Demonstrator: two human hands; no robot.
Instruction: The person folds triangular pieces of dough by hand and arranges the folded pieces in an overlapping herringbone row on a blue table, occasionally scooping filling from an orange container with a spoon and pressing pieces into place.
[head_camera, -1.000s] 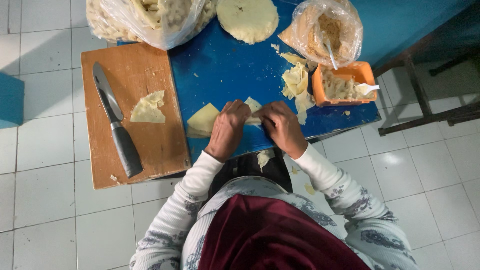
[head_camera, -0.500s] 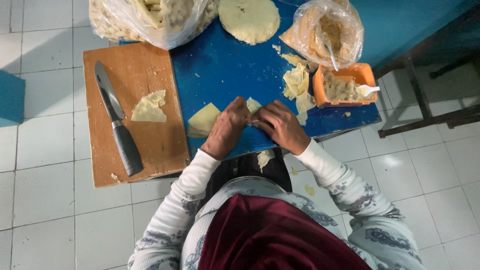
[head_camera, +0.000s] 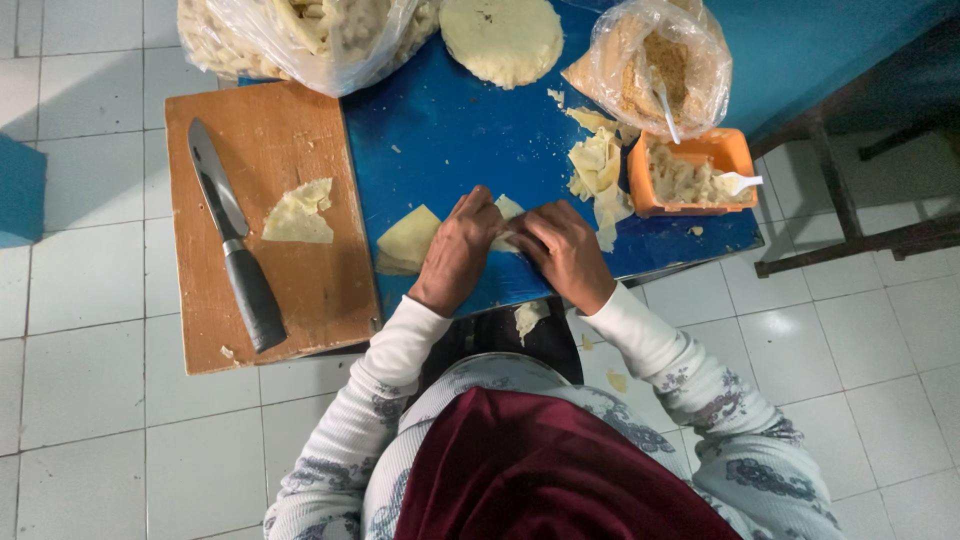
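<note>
— Grip?
— Left hand (head_camera: 455, 250) and right hand (head_camera: 562, 252) closed together on a pale dough piece (head_camera: 505, 222), fingertips pinching its folded edge. Located at frame centre, on the blue table (head_camera: 450, 140).

— Handling?
— Judged light, soft, thin, easily torn. Best held at the edges, with light pressure.

— Packages?
— Clear plastic bag (head_camera: 300, 40) of pale pieces, upper left. Second clear bag (head_camera: 660, 65) of crumbly filling, upper right. Orange tub (head_camera: 690, 172) below it, white spoon inside. No labels or signs visible.

— Other items?
— Knife (head_camera: 235, 245) and cut dough sheet (head_camera: 300, 213) on wooden board (head_camera: 270, 290), left. Round dough disc (head_camera: 503, 38) at top.
</note>
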